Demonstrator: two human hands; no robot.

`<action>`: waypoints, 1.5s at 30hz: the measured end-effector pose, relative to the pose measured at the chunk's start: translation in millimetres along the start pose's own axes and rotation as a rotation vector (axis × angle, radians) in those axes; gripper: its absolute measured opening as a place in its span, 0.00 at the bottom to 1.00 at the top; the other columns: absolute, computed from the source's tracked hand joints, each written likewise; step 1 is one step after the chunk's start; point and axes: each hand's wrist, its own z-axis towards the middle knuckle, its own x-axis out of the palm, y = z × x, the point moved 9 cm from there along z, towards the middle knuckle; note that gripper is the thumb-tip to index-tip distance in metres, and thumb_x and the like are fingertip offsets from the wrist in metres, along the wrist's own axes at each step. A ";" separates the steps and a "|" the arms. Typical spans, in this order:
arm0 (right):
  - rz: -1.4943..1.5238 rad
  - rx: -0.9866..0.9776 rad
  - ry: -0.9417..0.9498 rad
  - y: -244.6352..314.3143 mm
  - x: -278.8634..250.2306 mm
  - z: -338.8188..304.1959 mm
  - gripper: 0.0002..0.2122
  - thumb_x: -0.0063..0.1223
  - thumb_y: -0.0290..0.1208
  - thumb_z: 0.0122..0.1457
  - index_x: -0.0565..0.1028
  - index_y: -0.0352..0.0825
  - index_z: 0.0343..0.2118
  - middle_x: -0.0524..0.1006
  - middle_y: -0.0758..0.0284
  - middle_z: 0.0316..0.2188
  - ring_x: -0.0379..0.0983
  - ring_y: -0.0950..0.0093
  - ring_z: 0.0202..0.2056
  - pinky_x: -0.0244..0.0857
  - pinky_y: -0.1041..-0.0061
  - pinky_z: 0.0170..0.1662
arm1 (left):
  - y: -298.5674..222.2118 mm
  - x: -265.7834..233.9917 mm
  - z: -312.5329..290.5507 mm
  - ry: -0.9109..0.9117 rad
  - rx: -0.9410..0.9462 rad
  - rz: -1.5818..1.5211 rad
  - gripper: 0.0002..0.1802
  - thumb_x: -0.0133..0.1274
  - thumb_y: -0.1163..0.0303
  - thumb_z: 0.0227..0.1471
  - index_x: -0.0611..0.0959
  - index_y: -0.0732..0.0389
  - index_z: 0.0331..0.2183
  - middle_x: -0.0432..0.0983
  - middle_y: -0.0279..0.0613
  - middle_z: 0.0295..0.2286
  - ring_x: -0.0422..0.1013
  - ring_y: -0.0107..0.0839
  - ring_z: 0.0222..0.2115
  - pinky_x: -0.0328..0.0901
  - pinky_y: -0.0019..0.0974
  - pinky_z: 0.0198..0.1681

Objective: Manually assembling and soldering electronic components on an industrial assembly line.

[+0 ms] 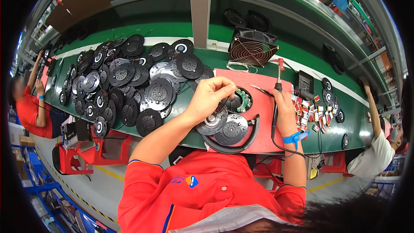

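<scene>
Over the red mat (268, 140), my left hand (214, 96) is closed in a pinch; what lies between the fingertips is too small to make out. Just beside it sits an open round black housing (235, 103) with a green circuit board (245, 101). My right hand (283, 102) grips a soldering iron (278, 87), whose black cable hangs down past the wrist. By its fingers a thin pointed metal tool (261, 90) points toward the board. Nearer me lie a grey perforated disc (231, 130), a clear-rimmed disc (212, 121) and a curved black band (255, 134).
A big heap of round black perforated discs (122, 74) covers the bench on the left. Behind the mat stands a fan (252, 48) with a wire grille. Small red-and-white parts (311, 113) and a black tray (305, 82) are on the right. Other people sit at both sides.
</scene>
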 end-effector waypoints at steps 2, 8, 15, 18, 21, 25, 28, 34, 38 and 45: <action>0.048 -0.044 0.003 5.3 -1.3 3.0 0.13 0.46 0.15 0.53 0.70 0.32 0.41 0.70 0.58 0.34 0.68 0.57 0.33 0.64 0.65 0.36 | 2.1 -0.8 0.3 0.011 0.003 -0.007 0.06 0.54 0.72 0.54 0.81 0.65 0.31 0.76 0.34 0.25 0.70 0.19 0.27 0.64 0.23 0.33; 0.207 -0.116 -0.218 27.6 -20.9 5.7 0.18 0.52 0.11 0.40 0.70 0.33 0.37 0.71 0.61 0.28 0.66 0.61 0.29 0.62 0.66 0.32 | -1.0 1.9 0.2 0.010 0.014 0.010 0.07 0.55 0.71 0.53 0.81 0.65 0.32 0.76 0.34 0.26 0.70 0.19 0.28 0.64 0.23 0.35; 0.384 0.007 -0.219 51.5 -27.6 5.0 0.08 0.52 0.16 0.51 0.72 0.33 0.33 0.73 0.63 0.29 0.68 0.71 0.28 0.61 0.75 0.32 | -6.8 -4.3 -1.1 -0.053 0.076 0.071 0.06 0.56 0.73 0.52 0.81 0.66 0.32 0.75 0.34 0.28 0.70 0.20 0.30 0.65 0.24 0.37; 0.391 -0.003 -0.274 50.4 -25.6 -1.1 0.07 0.53 0.16 0.53 0.72 0.34 0.34 0.73 0.63 0.30 0.70 0.72 0.30 0.63 0.76 0.34 | -11.9 -2.4 -2.0 -0.045 0.110 0.116 0.05 0.56 0.74 0.52 0.82 0.66 0.31 0.74 0.34 0.30 0.70 0.20 0.31 0.64 0.24 0.38; 0.535 0.089 -0.279 42.2 -19.3 -4.2 0.08 0.54 0.15 0.52 0.72 0.34 0.34 0.74 0.64 0.30 0.72 0.72 0.32 0.65 0.77 0.36 | -15.4 0.4 -3.0 -0.036 0.093 0.112 0.05 0.56 0.74 0.51 0.83 0.66 0.30 0.74 0.35 0.30 0.70 0.21 0.32 0.64 0.25 0.38; 0.640 0.126 -0.230 40.3 -10.2 -4.5 0.09 0.55 0.14 0.52 0.72 0.34 0.34 0.75 0.64 0.30 0.73 0.73 0.33 0.65 0.78 0.38 | -19.7 -1.8 -4.2 -0.050 0.148 0.230 0.06 0.56 0.73 0.51 0.83 0.66 0.30 0.74 0.35 0.29 0.70 0.21 0.32 0.64 0.25 0.39; 0.639 0.133 -0.188 43.9 -7.0 -2.7 0.09 0.55 0.14 0.52 0.72 0.34 0.34 0.75 0.63 0.31 0.73 0.74 0.34 0.65 0.79 0.38 | -18.2 -1.0 -4.2 -0.042 0.118 0.197 0.07 0.56 0.72 0.51 0.83 0.66 0.30 0.74 0.36 0.30 0.70 0.22 0.32 0.64 0.26 0.39; 0.659 0.110 -0.227 47.0 -8.2 0.1 0.09 0.55 0.12 0.49 0.74 0.32 0.32 0.75 0.63 0.28 0.70 0.74 0.25 0.64 0.79 0.30 | -16.6 -1.0 -4.3 -0.035 0.102 0.164 0.07 0.56 0.72 0.52 0.82 0.67 0.30 0.75 0.36 0.31 0.71 0.23 0.33 0.65 0.27 0.40; 0.654 0.089 -0.210 48.4 -9.3 0.0 0.09 0.55 0.12 0.50 0.73 0.33 0.32 0.75 0.63 0.29 0.70 0.76 0.28 0.64 0.80 0.32 | -13.4 -0.9 -4.0 -0.019 0.098 0.114 0.07 0.55 0.73 0.52 0.82 0.67 0.31 0.76 0.36 0.30 0.72 0.23 0.32 0.66 0.27 0.40; 0.635 0.067 -0.199 49.5 -9.7 -0.3 0.09 0.55 0.13 0.52 0.72 0.34 0.33 0.75 0.64 0.30 0.71 0.77 0.30 0.63 0.82 0.33 | -7.7 5.1 -4.0 0.043 0.003 -0.073 0.06 0.54 0.73 0.53 0.81 0.67 0.30 0.77 0.36 0.27 0.72 0.22 0.31 0.66 0.26 0.39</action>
